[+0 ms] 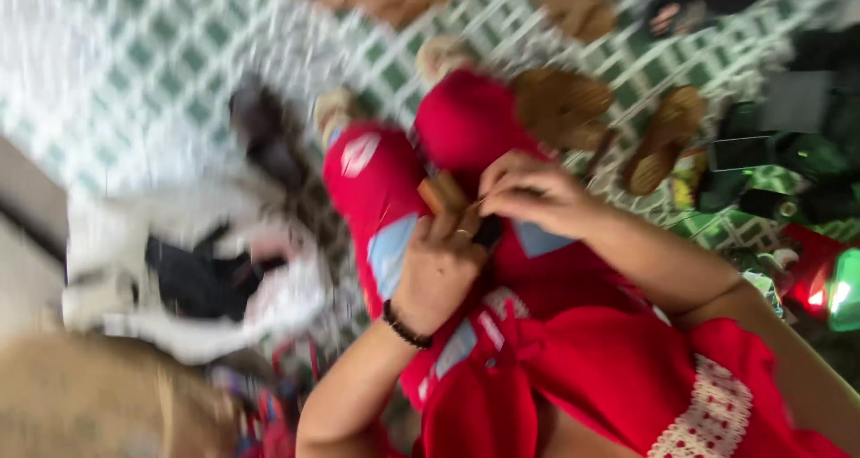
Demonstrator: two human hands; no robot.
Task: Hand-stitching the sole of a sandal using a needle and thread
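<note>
Two hands meet on a small brown piece over red-clad knees.

The left hand curls shut around the brown piece, whose long axis seems to run up-left; the right hand, just right of it, pinches something too blurred to name. Brown sandals lie close beyond the piece; open patterned mat spreads far left. Everything is motion-smeared.
</note>
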